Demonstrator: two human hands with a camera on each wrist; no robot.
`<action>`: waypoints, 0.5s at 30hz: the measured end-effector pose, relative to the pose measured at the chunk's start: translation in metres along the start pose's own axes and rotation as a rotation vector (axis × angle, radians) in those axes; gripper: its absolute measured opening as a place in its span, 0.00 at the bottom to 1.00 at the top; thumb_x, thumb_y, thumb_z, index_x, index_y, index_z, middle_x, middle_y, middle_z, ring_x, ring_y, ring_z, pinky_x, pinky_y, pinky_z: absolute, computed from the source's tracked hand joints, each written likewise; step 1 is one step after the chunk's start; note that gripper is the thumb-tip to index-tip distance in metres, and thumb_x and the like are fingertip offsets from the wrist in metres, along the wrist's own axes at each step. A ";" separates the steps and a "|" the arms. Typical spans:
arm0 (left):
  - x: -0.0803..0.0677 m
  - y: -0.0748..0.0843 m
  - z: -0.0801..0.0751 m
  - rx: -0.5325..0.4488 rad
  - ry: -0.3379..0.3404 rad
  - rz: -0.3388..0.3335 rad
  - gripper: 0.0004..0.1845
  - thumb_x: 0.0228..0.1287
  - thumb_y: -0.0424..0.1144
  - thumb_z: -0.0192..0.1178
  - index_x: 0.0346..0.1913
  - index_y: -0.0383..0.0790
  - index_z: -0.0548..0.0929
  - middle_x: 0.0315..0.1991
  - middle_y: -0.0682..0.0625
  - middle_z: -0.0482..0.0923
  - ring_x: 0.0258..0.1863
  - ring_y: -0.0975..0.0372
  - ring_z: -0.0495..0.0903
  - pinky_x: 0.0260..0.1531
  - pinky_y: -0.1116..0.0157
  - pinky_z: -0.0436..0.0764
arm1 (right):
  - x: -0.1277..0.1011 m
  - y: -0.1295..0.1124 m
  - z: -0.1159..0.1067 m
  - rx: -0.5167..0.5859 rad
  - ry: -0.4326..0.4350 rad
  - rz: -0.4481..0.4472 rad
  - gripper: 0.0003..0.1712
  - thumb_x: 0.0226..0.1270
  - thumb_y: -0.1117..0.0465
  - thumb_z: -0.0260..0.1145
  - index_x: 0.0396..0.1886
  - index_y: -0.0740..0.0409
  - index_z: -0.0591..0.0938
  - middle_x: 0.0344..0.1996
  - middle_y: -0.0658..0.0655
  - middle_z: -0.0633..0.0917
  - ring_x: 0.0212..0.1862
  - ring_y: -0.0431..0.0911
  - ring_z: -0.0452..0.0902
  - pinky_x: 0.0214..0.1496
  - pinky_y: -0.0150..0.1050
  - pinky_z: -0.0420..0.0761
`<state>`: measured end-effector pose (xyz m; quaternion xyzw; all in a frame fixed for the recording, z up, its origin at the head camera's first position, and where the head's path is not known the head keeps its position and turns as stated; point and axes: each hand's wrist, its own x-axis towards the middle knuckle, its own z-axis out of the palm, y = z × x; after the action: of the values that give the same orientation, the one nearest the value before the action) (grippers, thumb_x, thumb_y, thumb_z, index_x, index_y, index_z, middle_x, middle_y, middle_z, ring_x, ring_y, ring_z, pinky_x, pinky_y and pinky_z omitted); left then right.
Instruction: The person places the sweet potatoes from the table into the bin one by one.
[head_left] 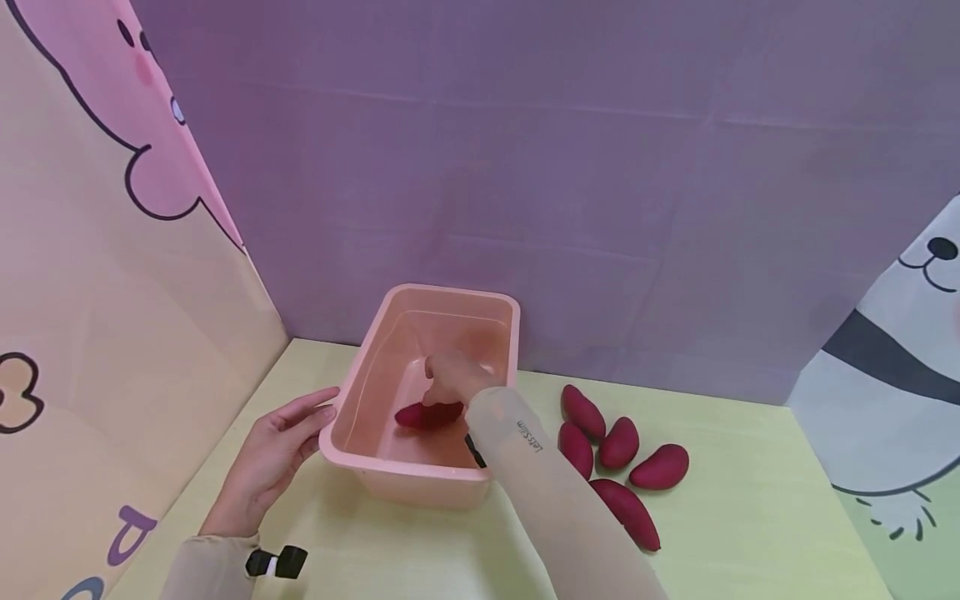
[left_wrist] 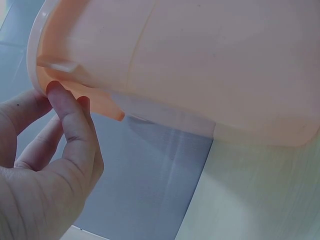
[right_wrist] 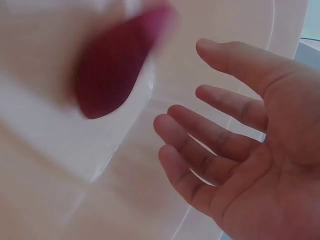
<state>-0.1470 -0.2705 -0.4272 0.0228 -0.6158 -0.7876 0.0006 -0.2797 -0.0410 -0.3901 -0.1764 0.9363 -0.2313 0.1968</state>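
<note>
On your right sleeve (head_left: 540, 467), just beside the pink tub (head_left: 360, 379), small dark lettering reads roughly "Let's Slim". Left of the tub, the wall cloth (head_left: 90, 333) shows lettering cut off by the frame, unreadable.

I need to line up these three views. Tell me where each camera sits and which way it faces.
Head: above, looking down at pink tub, both forearms showing.
Left wrist: low beside tub wall; left hand fingertips touch its rim.
Right wrist: inside tub, facing red sweet potato; right hand open, apart from it.
Shared: all show the tub; head and right wrist show the potato.
</note>
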 end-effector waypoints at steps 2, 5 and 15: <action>0.000 0.000 0.000 0.004 0.002 -0.001 0.15 0.71 0.31 0.62 0.57 0.43 0.86 0.44 0.53 0.86 0.39 0.65 0.84 0.41 0.71 0.83 | 0.000 -0.002 0.000 -0.009 0.008 -0.010 0.22 0.58 0.56 0.78 0.51 0.50 0.82 0.35 0.50 0.81 0.40 0.45 0.77 0.45 0.35 0.82; -0.001 0.001 0.000 0.010 0.006 0.001 0.15 0.70 0.31 0.62 0.57 0.43 0.86 0.44 0.53 0.86 0.40 0.65 0.84 0.42 0.71 0.83 | -0.003 -0.004 -0.002 0.021 0.020 -0.050 0.17 0.60 0.55 0.77 0.46 0.49 0.81 0.32 0.50 0.81 0.36 0.44 0.79 0.39 0.30 0.81; 0.000 0.000 0.000 0.040 0.013 0.018 0.16 0.70 0.32 0.63 0.58 0.41 0.85 0.44 0.53 0.86 0.40 0.65 0.84 0.42 0.70 0.83 | -0.027 -0.017 -0.039 0.119 0.061 -0.227 0.06 0.62 0.60 0.74 0.34 0.52 0.83 0.20 0.52 0.76 0.25 0.44 0.75 0.29 0.30 0.80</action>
<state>-0.1471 -0.2702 -0.4275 0.0224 -0.6317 -0.7748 0.0114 -0.2700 -0.0298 -0.3425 -0.2623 0.9005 -0.3125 0.1507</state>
